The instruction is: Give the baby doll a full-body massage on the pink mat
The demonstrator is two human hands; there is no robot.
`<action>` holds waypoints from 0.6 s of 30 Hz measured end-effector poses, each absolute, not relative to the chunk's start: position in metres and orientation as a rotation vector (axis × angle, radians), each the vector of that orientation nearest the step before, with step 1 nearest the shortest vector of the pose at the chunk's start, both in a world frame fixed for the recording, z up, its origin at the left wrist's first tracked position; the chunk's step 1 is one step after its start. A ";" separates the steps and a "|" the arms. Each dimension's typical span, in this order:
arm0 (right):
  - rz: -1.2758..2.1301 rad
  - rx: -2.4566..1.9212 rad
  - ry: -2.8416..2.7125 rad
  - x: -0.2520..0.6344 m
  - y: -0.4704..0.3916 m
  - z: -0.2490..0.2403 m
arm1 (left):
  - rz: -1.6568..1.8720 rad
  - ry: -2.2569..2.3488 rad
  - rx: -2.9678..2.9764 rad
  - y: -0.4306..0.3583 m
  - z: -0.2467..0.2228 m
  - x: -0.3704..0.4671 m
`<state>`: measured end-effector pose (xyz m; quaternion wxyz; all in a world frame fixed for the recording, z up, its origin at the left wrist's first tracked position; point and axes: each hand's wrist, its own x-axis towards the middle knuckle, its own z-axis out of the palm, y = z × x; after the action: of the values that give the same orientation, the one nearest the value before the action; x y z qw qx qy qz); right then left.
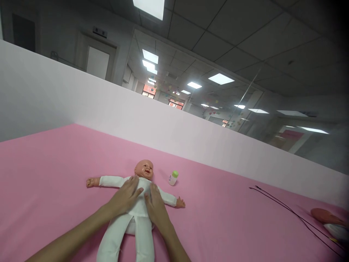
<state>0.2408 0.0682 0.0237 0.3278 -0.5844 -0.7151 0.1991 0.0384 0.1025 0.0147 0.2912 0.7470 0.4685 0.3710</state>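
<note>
Along the lower view: a pink sheet (49, 171), bounded at the back by a white wall (122, 116).
Left hand (127, 194): open, laid on one side of the chest of the doll (141, 207), fingers extended, gripping nothing.
Doll's place: middle foreground, on its back on the sheet, head toward the wall, arms stretched wide.
Right hand (157, 207): on the other side of the chest, also open, gripping nothing.
Bottle (173, 178): green-capped, near the doll's outstretched arm, not touching it.
Dark cords (293, 211): lying well apart, rightward.
Far right: an orange-and-white object (325, 217), too dim to identify.
</note>
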 end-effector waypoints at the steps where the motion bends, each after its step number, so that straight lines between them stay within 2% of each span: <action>1: 0.555 -1.508 -1.888 0.236 0.068 0.024 | 0.963 1.216 1.985 0.100 0.015 0.044; 7: 0.440 -1.599 -1.904 0.261 0.070 0.008 | 0.753 1.440 2.111 0.105 -0.002 0.021; 11: 0.280 -1.738 -1.845 0.309 0.071 0.010 | 0.663 1.729 2.277 0.113 -0.001 -0.030; 15: 0.076 -1.988 -1.554 0.367 0.066 0.023 | 0.620 1.868 2.210 0.118 0.015 -0.095; 18: 0.178 -2.064 -1.377 0.397 0.062 0.025 | 0.570 1.907 2.062 0.120 0.017 -0.131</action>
<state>0.3968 0.0618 0.0248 0.3212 -0.7858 -0.5242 0.0679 -0.1311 0.1200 0.0170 0.1375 0.7127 0.6590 0.1972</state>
